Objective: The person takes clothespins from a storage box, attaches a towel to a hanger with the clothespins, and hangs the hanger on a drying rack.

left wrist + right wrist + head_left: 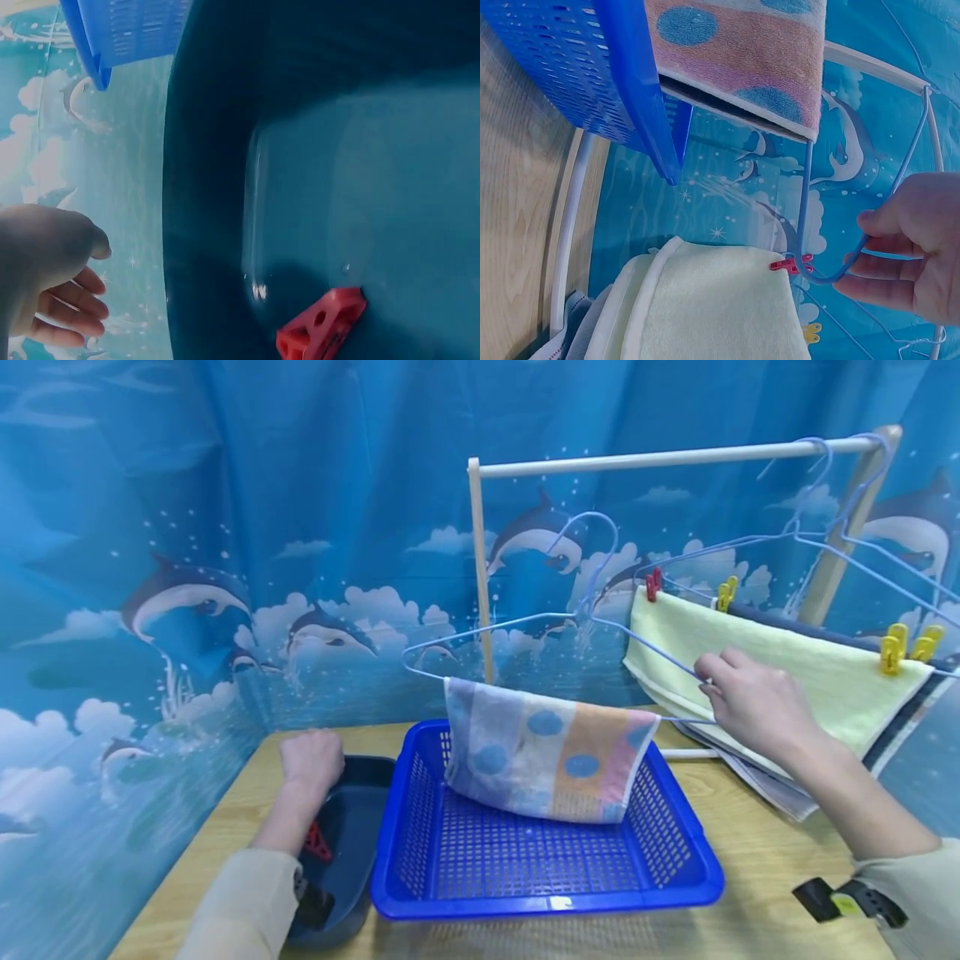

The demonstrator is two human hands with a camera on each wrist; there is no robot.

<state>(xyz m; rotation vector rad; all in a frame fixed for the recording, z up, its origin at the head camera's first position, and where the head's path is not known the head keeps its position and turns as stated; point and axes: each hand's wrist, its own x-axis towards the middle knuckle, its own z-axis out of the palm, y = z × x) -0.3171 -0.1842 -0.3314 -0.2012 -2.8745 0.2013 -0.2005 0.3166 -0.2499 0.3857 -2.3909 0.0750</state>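
Observation:
My right hand [757, 702] grips the right end of a light blue wire clothes hanger [525, 620]. Thumb and fingers close round the wire in the right wrist view. Over the hanger's lower bar hangs a striped towel [517, 752] with blue dots, above a blue plastic basket [547, 906]. My left hand [311, 762] is over the far left part of a dark basin [347, 893]. Its fingers [79, 304] are loosely bent with nothing seen in them. A red clothespin [322, 326] lies inside the basin.
On the right, a wooden rack [480, 568] with a white rod [637, 461] carries more hangers. A pale yellow towel [720, 652] hangs there with red clothespins [654, 585] and yellow clothespins [891, 650]. Everything stands on a wooden table [232, 827] before a dolphin-print curtain [300, 527].

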